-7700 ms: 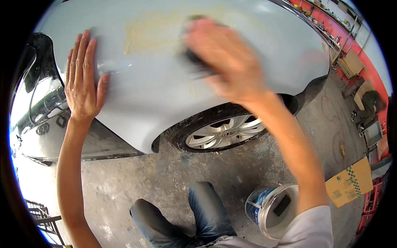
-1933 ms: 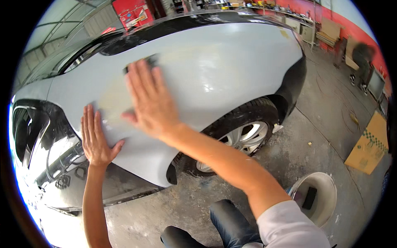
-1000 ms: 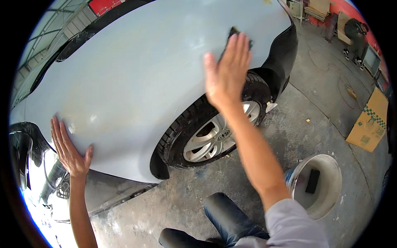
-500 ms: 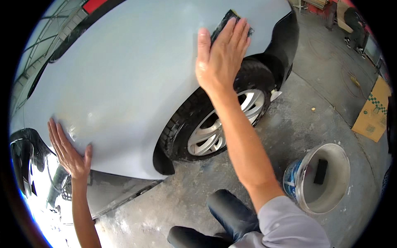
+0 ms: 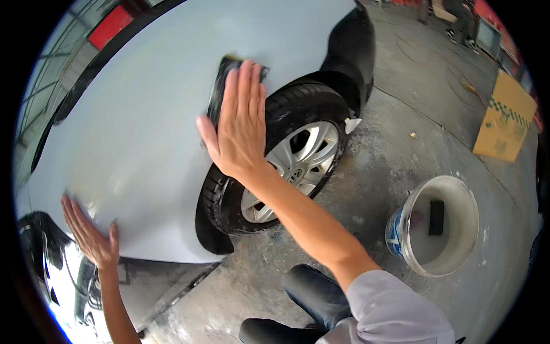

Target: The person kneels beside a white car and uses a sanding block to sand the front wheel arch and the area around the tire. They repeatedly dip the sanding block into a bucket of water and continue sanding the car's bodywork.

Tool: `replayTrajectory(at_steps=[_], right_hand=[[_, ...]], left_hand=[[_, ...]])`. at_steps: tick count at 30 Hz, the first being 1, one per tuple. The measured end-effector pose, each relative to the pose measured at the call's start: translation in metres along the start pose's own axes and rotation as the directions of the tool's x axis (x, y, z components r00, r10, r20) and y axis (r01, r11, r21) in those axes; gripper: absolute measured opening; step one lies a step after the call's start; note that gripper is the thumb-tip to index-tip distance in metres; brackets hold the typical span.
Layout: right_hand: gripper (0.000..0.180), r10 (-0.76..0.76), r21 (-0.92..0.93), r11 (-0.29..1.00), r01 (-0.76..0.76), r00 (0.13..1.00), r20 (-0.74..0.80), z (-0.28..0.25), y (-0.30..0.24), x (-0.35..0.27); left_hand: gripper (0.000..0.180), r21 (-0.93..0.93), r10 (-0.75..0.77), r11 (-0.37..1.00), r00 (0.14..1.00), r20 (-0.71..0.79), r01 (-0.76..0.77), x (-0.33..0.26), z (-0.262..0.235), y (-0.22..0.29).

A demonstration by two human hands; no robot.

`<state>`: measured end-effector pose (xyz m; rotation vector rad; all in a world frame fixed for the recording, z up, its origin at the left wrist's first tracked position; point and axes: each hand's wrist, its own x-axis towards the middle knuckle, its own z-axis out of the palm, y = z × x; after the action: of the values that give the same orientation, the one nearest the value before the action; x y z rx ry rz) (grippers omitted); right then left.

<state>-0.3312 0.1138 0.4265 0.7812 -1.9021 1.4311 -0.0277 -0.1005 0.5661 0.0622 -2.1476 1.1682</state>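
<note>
My right hand lies with its fingers stretched out over a black, wet-looking sheet that looks like sandpaper. The palm holds the sheet flat against the pale grey car fender, above the front wheel. Part of the sheet is hidden under the fingers, and the hand is a little blurred. My left hand rests on the lower left of the same panel near the headlight area. Its fingers are extended, its thumb is apart, and nothing is in it.
On the floor at right stands a white bucket with cloudy liquid and a black block in it. Beyond are a cardboard piece and a thin hose. A seated person is at the far right. My knees are below.
My right hand has slid left and down across the fender with the black sandpaper under it. The left hand stays on the panel. The whole view has shifted slightly.
</note>
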Motion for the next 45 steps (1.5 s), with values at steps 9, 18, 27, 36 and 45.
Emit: replayTrajectory(at_steps=[9,18,27,36,45], right_hand=[[0.089,0.119,0.149,0.983,-0.105,0.989,-0.088,0.032,-0.026,-0.047],[0.085,0.373,0.198,0.923,-0.331,0.896,-0.24,0.025,-0.033,-0.003],[0.09,0.593,0.503,0.736,-0.453,0.79,-0.157,0.006,0.005,0.033],[0.086,0.645,0.499,0.714,-0.491,0.738,-0.197,0.025,-0.033,0.023],[0.09,0.165,0.32,0.923,-0.215,0.97,0.177,0.106,-0.142,-0.238]], left_hand=[[0.089,-0.007,0.005,1.0,1.0,-0.03,-0.006,0.004,0.004,0.005],[0.089,0.016,0.018,1.0,0.999,-0.051,-0.017,0.004,0.002,0.0],[0.089,-0.005,-0.004,1.0,0.999,-0.045,0.004,0.005,0.005,0.004],[0.087,-0.007,-0.013,1.0,1.0,-0.018,0.013,0.004,-0.004,0.006],[0.09,-0.014,-0.013,1.0,1.0,-0.019,0.012,0.01,0.001,0.013]])
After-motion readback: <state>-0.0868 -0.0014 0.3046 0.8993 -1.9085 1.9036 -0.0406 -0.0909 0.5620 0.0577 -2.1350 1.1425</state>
